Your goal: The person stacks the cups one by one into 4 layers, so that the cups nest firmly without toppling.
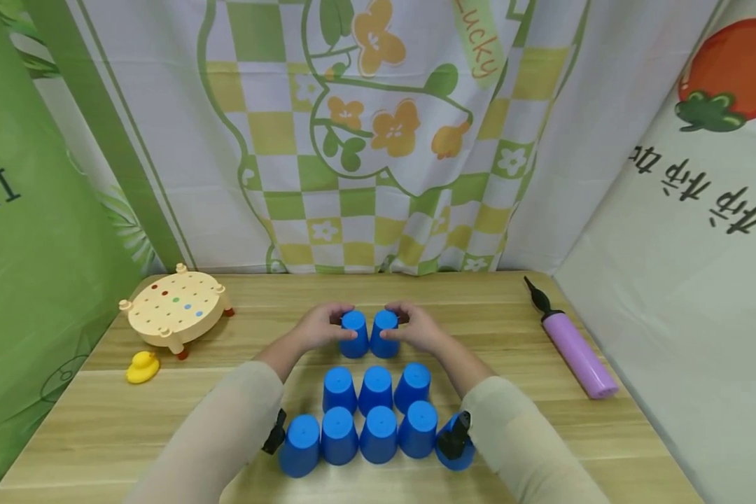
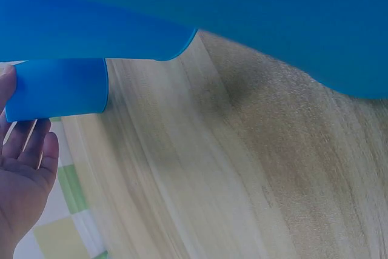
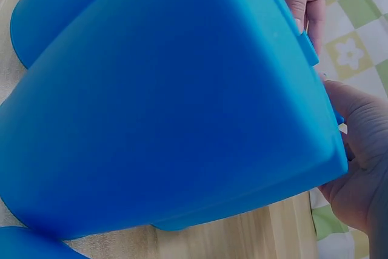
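Note:
Two upside-down blue cups stand side by side at the back of the group. My left hand holds the left cup by its side, thumb in front and fingers behind. The right cup is gripped the same way by my right hand. In the left wrist view the left hand is around a blue cup. A large near cup in the right wrist view hides most of what the right hand grips.
Nearer me are a row of three upside-down blue cups and a front row of several more. A cream pegged board and a yellow rubber duck sit at left. A purple balloon pump lies at right.

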Motion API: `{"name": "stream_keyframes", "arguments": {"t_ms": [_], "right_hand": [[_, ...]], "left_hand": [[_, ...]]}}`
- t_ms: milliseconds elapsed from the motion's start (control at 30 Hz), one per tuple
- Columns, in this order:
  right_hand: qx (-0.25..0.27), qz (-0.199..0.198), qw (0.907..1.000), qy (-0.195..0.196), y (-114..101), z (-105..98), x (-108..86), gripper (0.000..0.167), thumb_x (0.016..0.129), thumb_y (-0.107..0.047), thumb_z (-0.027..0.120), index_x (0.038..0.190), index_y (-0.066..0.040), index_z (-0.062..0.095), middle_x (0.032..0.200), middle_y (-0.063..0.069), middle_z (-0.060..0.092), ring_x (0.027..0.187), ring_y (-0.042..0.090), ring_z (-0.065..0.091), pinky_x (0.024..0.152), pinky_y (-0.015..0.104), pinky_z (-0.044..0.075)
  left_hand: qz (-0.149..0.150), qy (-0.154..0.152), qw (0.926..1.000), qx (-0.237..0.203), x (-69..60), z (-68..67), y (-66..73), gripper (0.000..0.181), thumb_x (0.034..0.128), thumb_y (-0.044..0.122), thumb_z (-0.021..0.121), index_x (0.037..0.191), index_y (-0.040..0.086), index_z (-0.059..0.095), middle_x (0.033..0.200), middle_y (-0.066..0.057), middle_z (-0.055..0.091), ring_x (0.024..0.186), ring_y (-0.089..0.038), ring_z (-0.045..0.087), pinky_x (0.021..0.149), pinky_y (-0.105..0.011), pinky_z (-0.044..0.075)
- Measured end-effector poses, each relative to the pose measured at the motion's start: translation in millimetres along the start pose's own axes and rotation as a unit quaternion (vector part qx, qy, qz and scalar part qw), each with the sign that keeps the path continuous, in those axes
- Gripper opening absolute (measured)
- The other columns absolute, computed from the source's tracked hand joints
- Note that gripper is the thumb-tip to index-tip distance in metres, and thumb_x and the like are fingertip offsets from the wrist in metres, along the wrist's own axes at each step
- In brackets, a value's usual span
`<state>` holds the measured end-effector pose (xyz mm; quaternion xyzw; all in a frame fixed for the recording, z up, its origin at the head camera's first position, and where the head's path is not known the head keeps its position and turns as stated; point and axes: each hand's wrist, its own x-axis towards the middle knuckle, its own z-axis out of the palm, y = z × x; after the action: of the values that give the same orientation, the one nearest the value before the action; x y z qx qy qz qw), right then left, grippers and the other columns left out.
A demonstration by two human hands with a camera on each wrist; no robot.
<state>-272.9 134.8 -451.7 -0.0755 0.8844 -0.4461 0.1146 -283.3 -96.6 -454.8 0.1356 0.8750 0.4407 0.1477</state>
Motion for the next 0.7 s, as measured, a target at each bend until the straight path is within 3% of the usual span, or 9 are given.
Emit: {"name": "stream_keyframes", "arguments": {"t_ms": [367,700], "right_hand": [[-0.002,0.014,0.9999,-0.007,0,-1,-3.1,0.056,0.087,-0.021,0.075,0.138,-0.010,0.053,0.132,0.012,0.059,0.123,0.031,0.054,0.100,0.046,0.049],[0.022,-0.010,0.9995,-0.021,2,-16,-11.1,0.066,0.089,-0.021,0.073,0.146,-0.006,0.043,0.139,0.020,0.053,0.130,0.038,0.049,0.107,0.050,0.044]], "left_hand": [[0.002,-0.013,0.9998,-0.013,-2.7,-0.3,0.8,0.063,0.0914,0.021,0.070,0.145,0.002,0.044,0.146,-0.018,0.050,0.132,-0.037,0.050,0.108,-0.049,0.044],[-0.001,-0.001,0.9995,-0.033,-11.2,-15.9,-2.8,0.066,0.0912,0.021,0.070,0.147,0.003,0.041,0.147,-0.023,0.047,0.134,-0.039,0.048,0.110,-0.051,0.042]]}}
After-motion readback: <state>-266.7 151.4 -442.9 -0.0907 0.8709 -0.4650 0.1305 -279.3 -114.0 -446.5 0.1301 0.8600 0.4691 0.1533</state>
